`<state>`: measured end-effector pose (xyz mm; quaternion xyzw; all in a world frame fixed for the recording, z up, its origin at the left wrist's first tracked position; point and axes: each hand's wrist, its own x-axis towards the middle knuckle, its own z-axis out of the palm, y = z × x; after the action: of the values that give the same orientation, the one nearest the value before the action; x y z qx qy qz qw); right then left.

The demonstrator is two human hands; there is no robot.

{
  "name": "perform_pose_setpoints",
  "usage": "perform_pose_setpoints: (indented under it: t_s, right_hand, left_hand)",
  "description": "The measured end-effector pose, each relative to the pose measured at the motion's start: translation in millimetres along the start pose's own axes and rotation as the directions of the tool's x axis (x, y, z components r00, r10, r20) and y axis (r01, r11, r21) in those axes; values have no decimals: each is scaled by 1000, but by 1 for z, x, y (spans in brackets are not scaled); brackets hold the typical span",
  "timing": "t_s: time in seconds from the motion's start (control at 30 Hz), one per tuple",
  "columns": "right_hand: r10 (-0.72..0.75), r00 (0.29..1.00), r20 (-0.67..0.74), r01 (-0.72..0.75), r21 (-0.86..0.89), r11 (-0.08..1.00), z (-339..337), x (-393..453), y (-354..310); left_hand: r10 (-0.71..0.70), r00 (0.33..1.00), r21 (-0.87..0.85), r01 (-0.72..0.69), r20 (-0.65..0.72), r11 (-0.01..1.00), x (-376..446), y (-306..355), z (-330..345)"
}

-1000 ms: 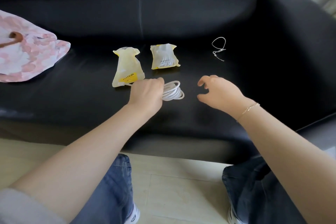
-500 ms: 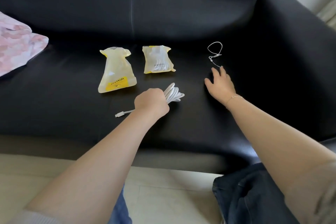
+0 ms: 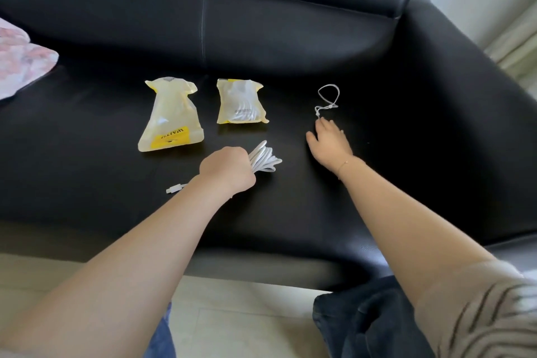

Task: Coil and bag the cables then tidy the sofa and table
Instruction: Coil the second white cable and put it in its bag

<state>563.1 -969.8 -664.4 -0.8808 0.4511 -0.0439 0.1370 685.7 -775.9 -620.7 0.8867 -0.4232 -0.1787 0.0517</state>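
Head view: left hand (image 3: 229,170) hides cable (image 3: 266,158) coil's middle

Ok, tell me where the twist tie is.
The twist tie lies on the sofa seat, right of the two yellow bags, at the right hand's fingertips.

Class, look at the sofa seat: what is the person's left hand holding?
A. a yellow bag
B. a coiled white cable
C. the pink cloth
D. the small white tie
B: the left hand has its fingers curled round the coiled white cable, whose loops stick out beside the fist, on the sofa.
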Motion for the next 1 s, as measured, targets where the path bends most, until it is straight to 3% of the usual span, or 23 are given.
perform_pose_setpoints:
  t_s: [0.17,0.33,0.4,0.53,0.67,0.83,1.0]
  right_hand:
    - [-218,970,106,227,-75,971,1,-75,-18]
    - [-365,879,309,402,-64,914,-18,-144,-23]
    - [-335,889,312,382,-105,918,-32,-159,-14]
    - [-278,953,118,299,-249,921,-43,-164,3]
    - [-107,993,-46,108,16,994,-38,-146,-10]
    - [-24,997,76,27,-38,999,-19,-125,-36]
    - [-112,993,42,114,-43,993,-9,-116,-45]
  left_hand:
    - [-24,1000,-47,23,-8,999,-11,0,-3]
    - [-96,993,-171,84,-64,982,-21,-3,-6]
    - [-114,988,-225,90,-99,970,-25,-4,-6]
    - [-81,983,-366,15,-167,931,-27,-4,-5]
    - [-77,985,-533,-18,-155,846,-24,-1,-9]
    - [-200,980,-610,155,-7,778,-11,5,-1]
    - [-184,981,-591,186,64,785,-2,10,10]
